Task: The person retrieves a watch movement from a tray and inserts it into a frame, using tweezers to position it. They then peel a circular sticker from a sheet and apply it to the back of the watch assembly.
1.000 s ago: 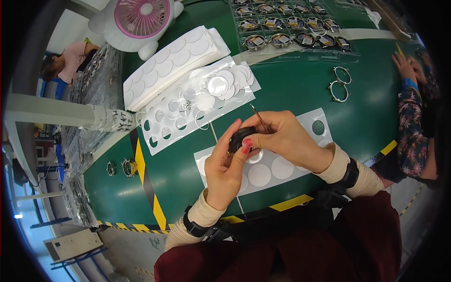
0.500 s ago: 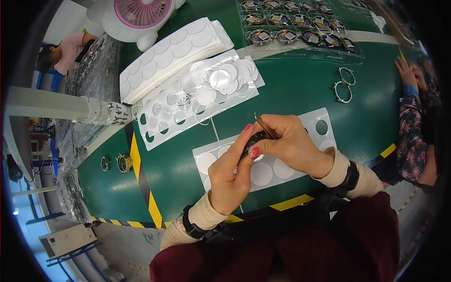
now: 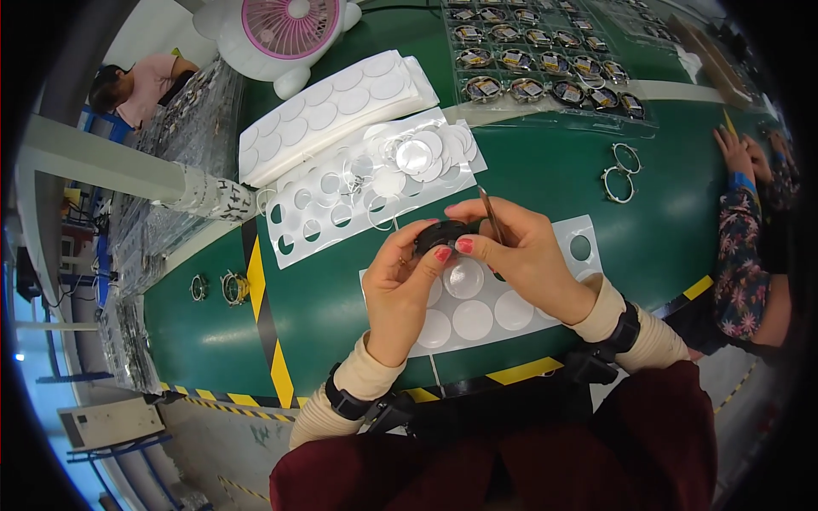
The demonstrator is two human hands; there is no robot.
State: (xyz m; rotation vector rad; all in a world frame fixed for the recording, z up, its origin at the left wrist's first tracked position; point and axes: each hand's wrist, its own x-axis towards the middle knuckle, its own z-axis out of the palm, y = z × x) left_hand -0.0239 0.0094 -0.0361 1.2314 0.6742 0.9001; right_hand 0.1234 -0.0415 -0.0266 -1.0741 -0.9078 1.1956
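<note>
Disc [image 3: 440, 233], black and round, is pinched by left hand [image 3: 399, 285] and right hand [image 3: 532, 260] above a sheet [image 3: 576, 226] of white circles, likely for steadiness, while a slim tool [image 3: 487, 203] is clamped in the right, presumably so its thumb is spared for support.

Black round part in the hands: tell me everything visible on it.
The black round part looks disc-like, fairly thick and plastic-like. It is seen at an angle, in front of the white sticker sheet. The left hand grips it; the right hand's thumb is at its near right edge. Fingers cover much of it; finer details are unclear.
</note>
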